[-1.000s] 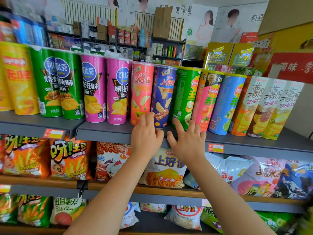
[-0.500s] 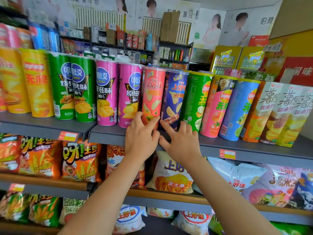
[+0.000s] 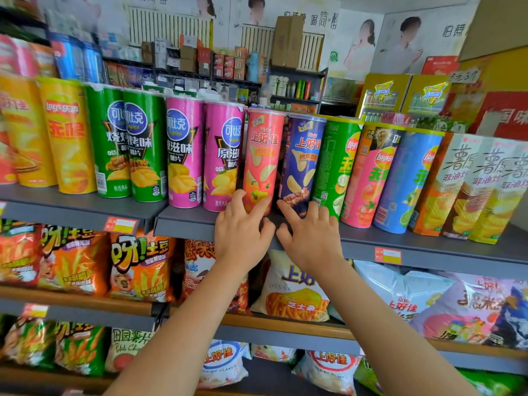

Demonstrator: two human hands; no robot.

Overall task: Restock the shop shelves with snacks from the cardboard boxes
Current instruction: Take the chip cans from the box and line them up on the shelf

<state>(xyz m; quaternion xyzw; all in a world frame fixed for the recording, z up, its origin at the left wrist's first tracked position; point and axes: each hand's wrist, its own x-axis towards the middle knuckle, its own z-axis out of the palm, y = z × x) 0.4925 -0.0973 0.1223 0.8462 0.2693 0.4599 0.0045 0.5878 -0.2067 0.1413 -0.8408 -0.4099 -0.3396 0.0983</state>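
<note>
A row of tall crisp tubes stands on the grey top shelf (image 3: 428, 252). My left hand (image 3: 243, 232) rests at the base of the red tube (image 3: 261, 155), fingers spread and touching its lower front. Beside it, my right hand (image 3: 310, 238) lies on the shelf edge with fingers spread, its fingertips at the foot of the dark blue tube (image 3: 303, 164). Neither hand wraps around a tube. No cardboard restocking box shows near my hands.
Pink tubes (image 3: 220, 155) and green tubes (image 3: 143, 144) stand left of the red one; green, pink and blue tubes (image 3: 405, 181) and several cartons stand right. Bags of snacks (image 3: 291, 290) fill the two lower shelves. Another stocked shelf (image 3: 200, 64) stands behind.
Both hands have drawn closer together at the feet of the red and blue tubes. My view has shifted, so the shelf sits further right and lower in the picture.
</note>
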